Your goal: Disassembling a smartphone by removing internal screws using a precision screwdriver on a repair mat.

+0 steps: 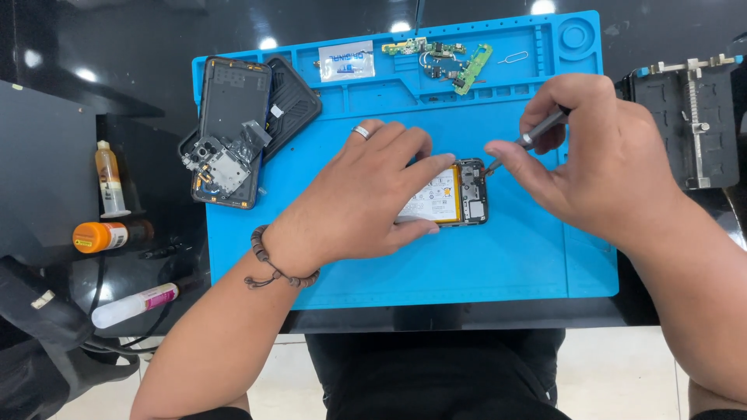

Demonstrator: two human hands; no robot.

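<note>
An opened phone (465, 194) lies on the blue work mat (506, 264), its white battery and dark circuit cover exposed. My left hand (366, 194), with a ring and a bead bracelet, lies flat over the phone's left part and holds it down. My right hand (599, 155) grips a small grey screwdriver (538, 134), whose tip touches the phone's upper right corner.
Two dark phone back covers (233, 128) lie on the mat's upper left. Small green circuit boards (447, 61), a clear packet (346, 61) and a SIM pin (513, 57) sit in the mat's top trays. Glue tubes (109, 179) lie left; a metal clamp fixture (692, 117) stands right.
</note>
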